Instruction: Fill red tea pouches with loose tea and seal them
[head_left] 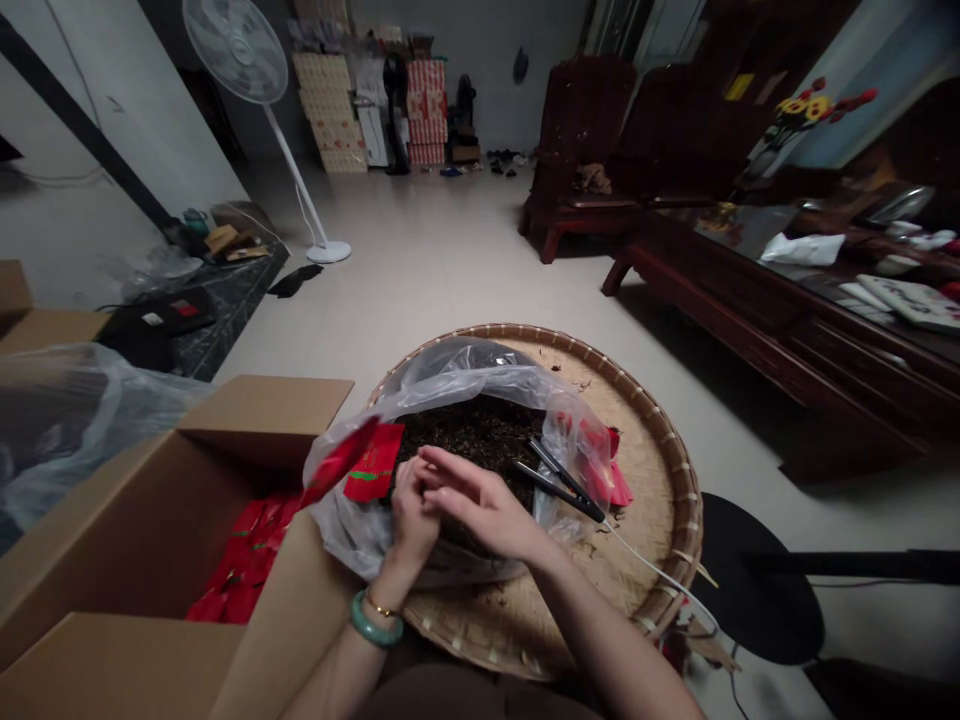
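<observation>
My left hand (415,505), with a green bangle at the wrist, is curled closed over the tea-like dark dried leaves (480,425); what it holds, if anything, is hidden. Against it, my right hand (484,500) has its fingers stretched out and apart. A red packet (375,462) with a green mark is just left of my left hand, over the edge of the clear plastic bag (442,385) of leaves. Farther left, a second red packet (341,465) is smeared by motion near the carton. A black heat-sealing iron (562,485) with a white cord rests on the bag's right side.
The bag sits on a round woven bamboo tray (664,450), with more red packets (616,475) at its right. An open cardboard carton (135,540) at left holds several red packets (251,550). Beyond are a white fan (300,190), a wooden table (750,310) and a black round base (757,580).
</observation>
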